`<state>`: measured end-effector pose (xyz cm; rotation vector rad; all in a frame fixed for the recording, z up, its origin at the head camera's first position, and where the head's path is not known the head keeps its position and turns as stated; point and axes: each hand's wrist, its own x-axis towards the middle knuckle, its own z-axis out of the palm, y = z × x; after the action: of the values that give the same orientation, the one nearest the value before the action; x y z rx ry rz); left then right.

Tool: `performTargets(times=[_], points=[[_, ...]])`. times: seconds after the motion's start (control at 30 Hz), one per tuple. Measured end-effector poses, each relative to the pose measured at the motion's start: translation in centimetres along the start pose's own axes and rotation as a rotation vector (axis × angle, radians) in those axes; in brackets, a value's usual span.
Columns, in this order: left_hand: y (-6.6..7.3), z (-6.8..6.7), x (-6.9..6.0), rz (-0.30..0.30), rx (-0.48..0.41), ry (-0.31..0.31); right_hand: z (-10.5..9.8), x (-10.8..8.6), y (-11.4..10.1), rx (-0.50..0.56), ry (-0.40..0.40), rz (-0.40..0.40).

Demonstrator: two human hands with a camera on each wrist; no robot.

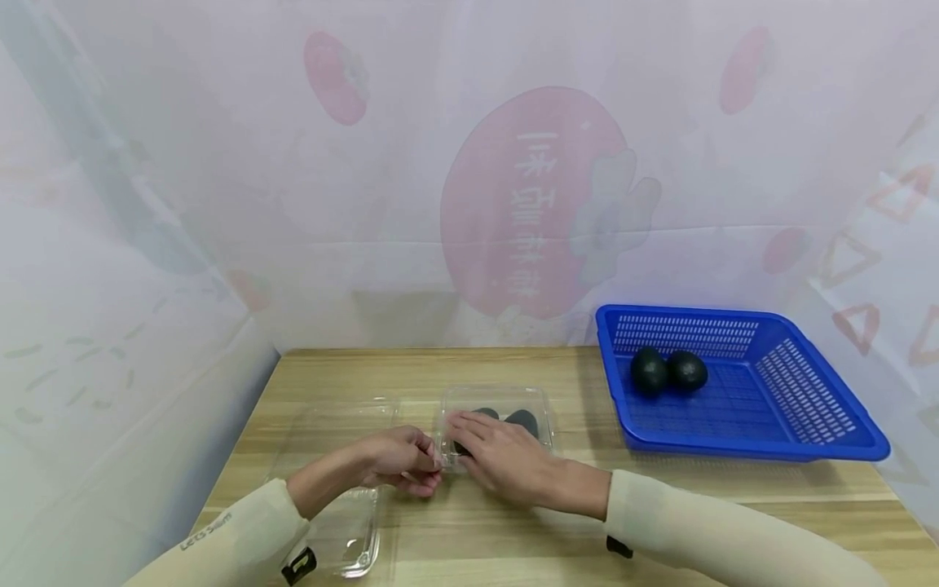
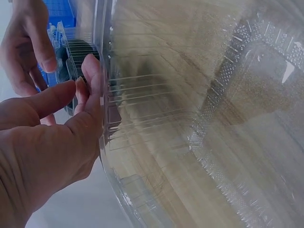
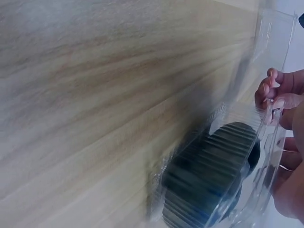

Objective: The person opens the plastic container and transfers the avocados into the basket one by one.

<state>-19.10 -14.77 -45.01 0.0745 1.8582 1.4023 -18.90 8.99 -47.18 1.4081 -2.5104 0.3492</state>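
A small clear plastic clamshell box (image 1: 539,395) with dark green avocados (image 1: 522,421) inside lies at the middle of the table. My left hand (image 1: 402,461) pinches its left front corner between thumb and fingers; the right wrist view also shows the left fingertips (image 3: 278,102) at the box's edge. Over the box's front left part rests my right hand (image 1: 508,461), fingers extended across the top and hiding some of the contents. Through the ribbed wall in the right wrist view, the avocados (image 3: 209,171) appear side by side.
More clear plastic packaging (image 1: 359,530) lies at the left, partly under my left forearm; it fills much of the left wrist view. On the right, a blue perforated basket (image 1: 734,444) holds two avocados (image 1: 686,372). A printed cloth (image 1: 396,269) hangs behind the wooden table (image 1: 499,546).
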Motion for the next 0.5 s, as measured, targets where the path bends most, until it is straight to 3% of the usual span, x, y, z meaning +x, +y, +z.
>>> performTargets(times=[0.17,0.27,0.5], points=[[0.0,0.3,-0.2,0.022,0.045,0.029,-0.4,-0.1,0.3,-0.017,0.013,0.027],[0.2,0.6,-0.5,0.058,0.122,0.066,-0.8,-0.2,0.5,-0.021,0.018,0.05],[0.4,1.4,-1.0,0.261,0.56,0.232,-1.9,-0.3,0.8,0.003,0.008,0.092]])
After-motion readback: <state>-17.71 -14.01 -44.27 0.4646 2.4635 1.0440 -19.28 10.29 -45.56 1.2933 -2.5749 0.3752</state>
